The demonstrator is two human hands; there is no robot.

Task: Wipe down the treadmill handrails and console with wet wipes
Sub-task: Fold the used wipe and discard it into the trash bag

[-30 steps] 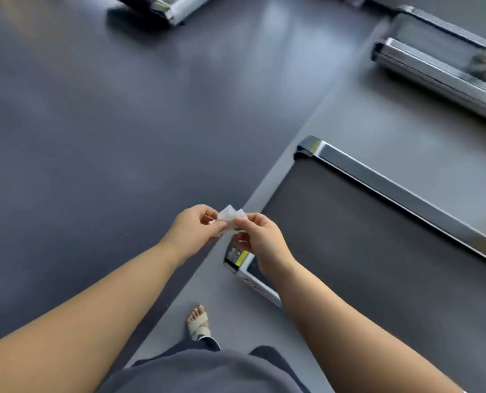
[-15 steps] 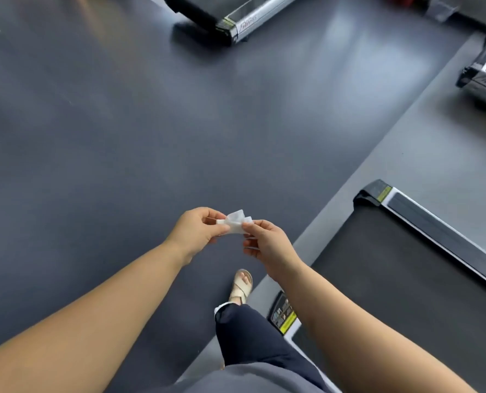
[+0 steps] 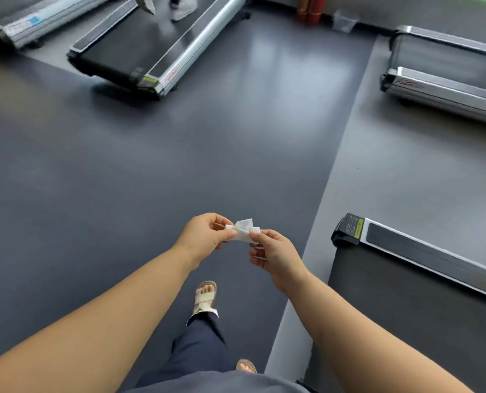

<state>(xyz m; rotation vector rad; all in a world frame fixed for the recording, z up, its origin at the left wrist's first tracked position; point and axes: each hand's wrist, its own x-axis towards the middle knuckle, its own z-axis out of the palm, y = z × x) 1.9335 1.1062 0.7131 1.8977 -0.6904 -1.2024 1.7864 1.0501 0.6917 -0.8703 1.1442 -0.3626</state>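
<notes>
A small folded white wet wipe (image 3: 243, 229) is stretched between both hands in front of me, over the dark floor. My left hand (image 3: 202, 236) pinches its left end with thumb and fingers. My right hand (image 3: 275, 258) pinches its right end. A treadmill's rear deck (image 3: 406, 293) with a black belt and grey side rail lies at the lower right. No handrail or console is in view.
Another treadmill (image 3: 151, 49) stands at the far left, with a person's white shoe (image 3: 183, 8) on its belt. A third treadmill (image 3: 446, 89) is at the far right. Red cylinders (image 3: 309, 8) stand against the back wall. My sandalled foot (image 3: 205, 297) steps on the dark floor.
The view has swung up and left as I walk away from the treadmill deck. More treadmills came into sight. Both hands still hold the wipe, pulled slightly wider apart.
</notes>
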